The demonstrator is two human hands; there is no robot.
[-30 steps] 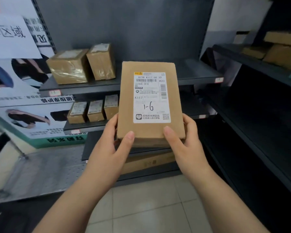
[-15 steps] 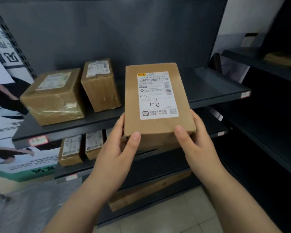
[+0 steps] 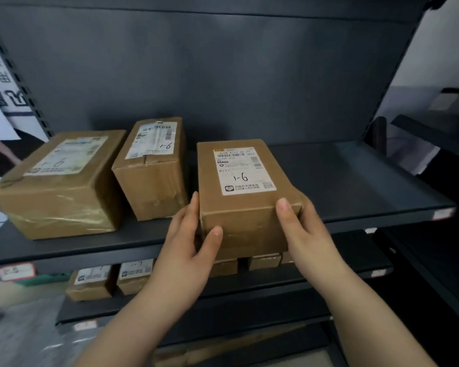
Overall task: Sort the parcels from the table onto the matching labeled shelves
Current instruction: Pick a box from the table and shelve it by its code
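Observation:
A flat brown parcel (image 3: 243, 200) with a white label hand-marked "1-6" lies over the front edge of the dark upper shelf (image 3: 355, 186). My left hand (image 3: 194, 242) grips its near left corner, thumb on the front face. My right hand (image 3: 302, 234) grips the near right corner, thumb on the top edge. Two other brown parcels marked "1-6" sit on the same shelf: a large one (image 3: 56, 184) at the left and a medium one (image 3: 151, 168) beside it. A red-bordered tag (image 3: 16, 271) sits on the shelf's front edge at the left.
The shelf below holds several small parcels (image 3: 112, 280) marked "1-7". A further shelf unit (image 3: 435, 144) stands at the right. To the right of the held parcel the upper shelf is bare. A poster (image 3: 0, 83) hangs at the left.
I have moved closer to the shelving. Both hands have carried the parcel forward and down from upright in front of me to flat on the upper shelf's front edge.

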